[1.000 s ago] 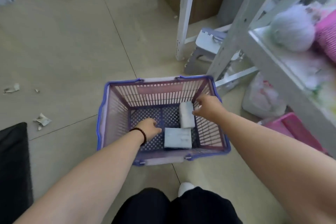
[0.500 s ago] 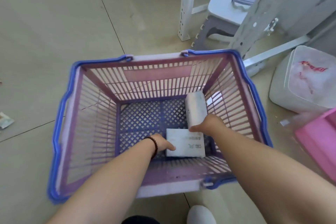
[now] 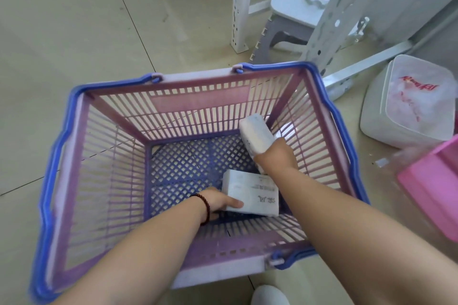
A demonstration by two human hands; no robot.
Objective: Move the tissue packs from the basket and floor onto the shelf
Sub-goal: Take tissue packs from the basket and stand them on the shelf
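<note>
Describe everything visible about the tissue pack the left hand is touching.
The flat tissue pack is white, a rectangular block in what looks like soft plastic wrap, with dark printed text on its top face. It lies flat on the blue lattice floor of the basket, near the front wall. The left hand holds its left edge; the right forearm crosses above its right corner.

left hand (image 3: pixel 220 202) gripping, right hand (image 3: pixel 275 158) gripping

Two tissue packs (image 3: pixel 256 135) (image 3: pixel 251 193), one purple basket (image 3: pixel 198 78), two hands (image 3: pixel 276 158) (image 3: pixel 219 202), one folding stool (image 3: pixel 295 10), one pink bin (image 3: pixel 433 188)
</note>
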